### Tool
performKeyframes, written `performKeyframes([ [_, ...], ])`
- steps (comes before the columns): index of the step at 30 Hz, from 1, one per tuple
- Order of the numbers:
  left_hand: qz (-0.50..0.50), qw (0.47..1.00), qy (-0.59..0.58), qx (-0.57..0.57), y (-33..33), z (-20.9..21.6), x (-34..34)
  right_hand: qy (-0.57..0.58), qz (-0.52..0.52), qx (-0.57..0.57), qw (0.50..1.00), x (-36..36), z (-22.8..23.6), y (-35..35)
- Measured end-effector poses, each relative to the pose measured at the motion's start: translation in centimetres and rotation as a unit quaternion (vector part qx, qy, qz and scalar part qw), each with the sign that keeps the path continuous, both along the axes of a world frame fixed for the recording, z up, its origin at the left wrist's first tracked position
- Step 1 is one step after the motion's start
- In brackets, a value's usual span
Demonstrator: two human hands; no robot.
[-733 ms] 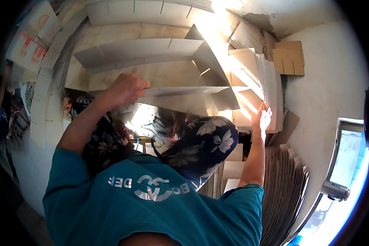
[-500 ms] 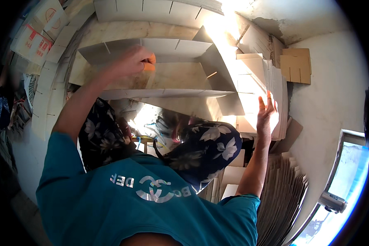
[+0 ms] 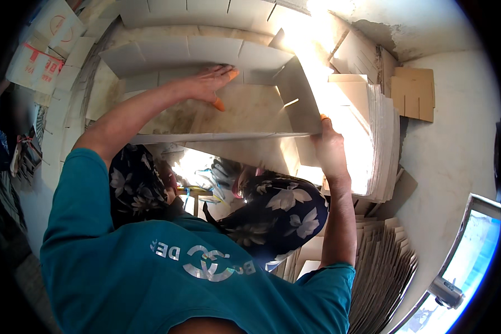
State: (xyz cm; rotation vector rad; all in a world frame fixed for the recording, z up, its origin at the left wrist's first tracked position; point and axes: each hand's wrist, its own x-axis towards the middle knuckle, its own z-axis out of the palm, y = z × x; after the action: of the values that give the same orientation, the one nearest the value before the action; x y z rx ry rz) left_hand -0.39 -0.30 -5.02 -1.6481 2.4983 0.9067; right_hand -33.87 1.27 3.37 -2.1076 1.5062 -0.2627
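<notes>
Slotted grey cardboard strips stand on edge on a worn board [image 3: 234, 108], forming a long open frame. My left hand [image 3: 209, 84] is over the board inside this frame, its fingers spread and nothing in them. Orange covers show on its thumb and a finger. Its fingertips are close to the far strip [image 3: 200, 50]; whether they touch it I cannot tell. At the near right corner my right hand [image 3: 329, 147] is closed on the end of the near strip [image 3: 234, 135], beside the right cross strip [image 3: 300, 92]. An orange cover shows on one of its fingertips too.
A thick stack of cardboard sheets [image 3: 376, 145] stands to the right, with brown cardboard pieces [image 3: 412, 94] by the wall. More sheets [image 3: 381, 267] stand on edge at the lower right. A printed carton [image 3: 36, 69] is at the far left. My knees [image 3: 286, 206] are below the board.
My right hand has moved left from the cardboard stack to the frame's near right corner and closed there. My left hand has opened from a curled shape and shifted slightly right.
</notes>
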Motion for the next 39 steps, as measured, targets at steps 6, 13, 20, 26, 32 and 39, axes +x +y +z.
performKeyframes([
  [6,0.044,0.999,0.031,0.003,-2.3,-0.4,-0.2,-0.023,0.008,-0.073,0.997,1.5,0.5,0.4],
  [13,0.074,0.993,-0.036,-0.081,-4.6,-1.0,-2.6,-0.002,-0.075,0.007,0.997,2.5,1.1,0.9],
  [20,0.079,0.985,-0.010,-0.156,-6.7,-4.0,-4.8,-0.015,-0.017,-0.102,0.995,1.2,-1.0,0.9],
  [26,-0.008,0.980,-0.068,-0.186,-8.1,-3.3,-4.3,-0.061,-0.024,-0.116,0.991,1.3,-1.3,0.8],
  [32,-0.098,0.985,-0.141,-0.003,-9.1,0.1,-6.6,-0.041,-0.025,-0.131,0.990,1.3,-1.1,0.8],
  [39,0.019,0.994,-0.075,-0.075,-8.1,-1.2,-8.7,-0.030,-0.067,-0.052,0.996,1.7,-0.1,1.2],
])
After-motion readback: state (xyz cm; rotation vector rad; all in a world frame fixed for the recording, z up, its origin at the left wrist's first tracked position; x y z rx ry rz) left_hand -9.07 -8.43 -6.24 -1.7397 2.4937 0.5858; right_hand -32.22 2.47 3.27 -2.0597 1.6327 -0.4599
